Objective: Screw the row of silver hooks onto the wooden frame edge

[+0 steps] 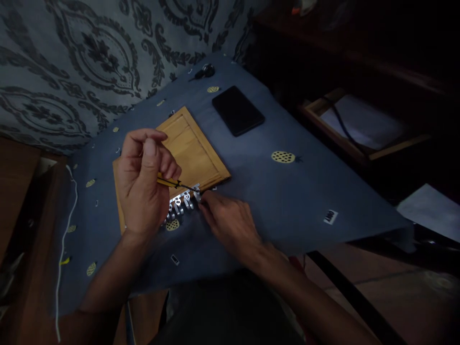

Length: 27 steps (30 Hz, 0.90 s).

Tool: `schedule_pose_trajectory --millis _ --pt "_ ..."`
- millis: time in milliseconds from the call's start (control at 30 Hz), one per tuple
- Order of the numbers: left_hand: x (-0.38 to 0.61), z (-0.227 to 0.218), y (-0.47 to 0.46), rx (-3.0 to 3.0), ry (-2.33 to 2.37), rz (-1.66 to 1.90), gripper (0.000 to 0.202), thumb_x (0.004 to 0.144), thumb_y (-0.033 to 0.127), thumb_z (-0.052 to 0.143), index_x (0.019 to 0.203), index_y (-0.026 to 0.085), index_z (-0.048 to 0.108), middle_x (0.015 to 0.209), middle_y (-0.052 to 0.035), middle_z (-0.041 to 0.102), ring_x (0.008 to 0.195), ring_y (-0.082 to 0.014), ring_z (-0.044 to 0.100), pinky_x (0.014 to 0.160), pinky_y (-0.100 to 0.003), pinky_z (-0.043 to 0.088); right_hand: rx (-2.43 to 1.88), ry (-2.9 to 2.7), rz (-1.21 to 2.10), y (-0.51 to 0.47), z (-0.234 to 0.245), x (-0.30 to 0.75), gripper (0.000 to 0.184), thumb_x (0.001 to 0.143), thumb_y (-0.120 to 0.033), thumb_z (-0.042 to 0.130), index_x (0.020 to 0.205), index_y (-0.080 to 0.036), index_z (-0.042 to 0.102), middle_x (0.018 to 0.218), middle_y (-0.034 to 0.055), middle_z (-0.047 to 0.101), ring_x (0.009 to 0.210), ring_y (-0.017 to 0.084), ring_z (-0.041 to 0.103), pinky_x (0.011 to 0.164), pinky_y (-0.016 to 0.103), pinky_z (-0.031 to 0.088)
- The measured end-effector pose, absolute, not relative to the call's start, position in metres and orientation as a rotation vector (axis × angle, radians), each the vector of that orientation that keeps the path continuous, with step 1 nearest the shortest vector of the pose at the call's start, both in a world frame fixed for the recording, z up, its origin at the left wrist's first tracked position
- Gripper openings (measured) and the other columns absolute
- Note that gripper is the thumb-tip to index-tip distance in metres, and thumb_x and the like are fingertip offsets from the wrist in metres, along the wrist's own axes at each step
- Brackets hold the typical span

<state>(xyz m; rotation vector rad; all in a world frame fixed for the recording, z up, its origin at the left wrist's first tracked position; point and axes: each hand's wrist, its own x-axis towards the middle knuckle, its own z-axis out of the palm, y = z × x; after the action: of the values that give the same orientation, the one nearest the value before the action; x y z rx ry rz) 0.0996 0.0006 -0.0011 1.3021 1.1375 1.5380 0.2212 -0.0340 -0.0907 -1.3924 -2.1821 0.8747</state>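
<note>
My left hand is closed around a screwdriver with a yellow and black handle. Its thin shaft points right and down to the near end of a silver hook rail. That rail, with several metal hooks, lies along the near edge of a wooden board. My right hand rests on the cloth, its thumb and forefinger pinched at the rail's right end, by the screwdriver's tip. My left hand hides the rail's left part and some of the board.
A blue tablecloth with pineapple prints covers the table. Beyond the board lie a black phone and a dark object like keys. A white cord runs down the left edge. At right, an open drawer holds paper.
</note>
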Motion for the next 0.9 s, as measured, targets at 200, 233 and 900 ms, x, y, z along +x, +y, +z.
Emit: schedule_pose_trajectory --millis 200,233,900 --pt "0.108 -0.004 -0.001 1.324 1.097 1.622 0.027 0.098 0.045 0.065 0.082 0.023 0.065 0.051 0.0070 0.028 0.044 -0.0080 0.021 0.040 -0.021 0.024 -1.388 -2.191 0.854 -0.034 -0.092 0.221 0.022 0.105 -0.021 0.046 0.108 -0.020 0.068 0.091 0.0064 0.080 0.070 0.015 0.067 0.059 0.028 0.031" --pt "0.110 -0.004 -0.002 1.339 1.090 1.610 0.032 0.099 0.049 0.063 0.081 0.023 0.065 0.050 0.0073 0.027 0.043 -0.0077 0.021 0.040 -0.021 0.024 -1.392 -2.197 0.864 -0.034 -0.090 0.222 0.022 0.105 -0.021 0.046 0.108 -0.020 0.068 0.092 0.0065 0.080 0.071 0.015 0.068 0.059 0.028 0.031" --pt "0.083 -0.002 0.045 1.491 0.489 0.888 0.037 0.102 0.041 0.059 0.076 0.016 0.066 0.045 0.0120 0.018 0.029 0.0016 0.008 0.031 -0.011 0.019 -1.459 -2.273 0.897 -0.033 -0.084 0.220 0.023 0.104 -0.016 0.049 0.115 -0.020 0.069 0.095 0.0075 0.081 0.078 0.018 0.073 0.061 0.027 0.038"
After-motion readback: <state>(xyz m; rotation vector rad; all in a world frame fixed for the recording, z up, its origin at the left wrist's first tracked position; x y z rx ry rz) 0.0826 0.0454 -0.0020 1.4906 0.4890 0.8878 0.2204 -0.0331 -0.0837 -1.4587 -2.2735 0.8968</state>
